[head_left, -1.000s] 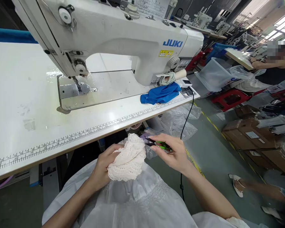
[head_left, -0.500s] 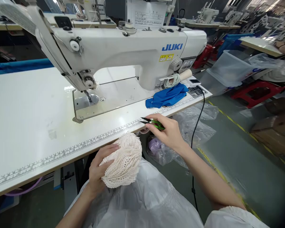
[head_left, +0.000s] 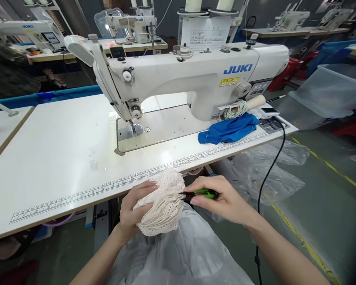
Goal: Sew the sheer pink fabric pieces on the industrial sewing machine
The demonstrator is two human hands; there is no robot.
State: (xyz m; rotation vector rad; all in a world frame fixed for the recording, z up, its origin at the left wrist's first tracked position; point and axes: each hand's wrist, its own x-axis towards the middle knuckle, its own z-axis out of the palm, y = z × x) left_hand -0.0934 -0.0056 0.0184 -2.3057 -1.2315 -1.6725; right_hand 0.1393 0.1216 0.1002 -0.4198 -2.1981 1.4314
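Note:
A bundle of cream eyelet lace (head_left: 163, 206) sits above my lap, just off the table's front edge. My left hand (head_left: 138, 208) is closed around its left side. In my right hand (head_left: 222, 198) are green-handled thread snips (head_left: 207, 193), pinched between thumb and fingers. Their dark blades point left and meet the right side of the lace, where the tips are hidden among the folds. Grey-white fabric (head_left: 184, 245) covers my lap below.
A white sewing machine (head_left: 178, 75) stands on the white table (head_left: 62, 146), which has a printed ruler along its front. Blue cloth (head_left: 230, 130), a coil of cord (head_left: 235, 109) and a phone (head_left: 269, 112) lie at right. A black cable (head_left: 265, 178) hangs down beside my right arm.
My right hand has brought the snips down from above the table edge to the lace. My left hand still holds the bundle. The camera view has shifted left.

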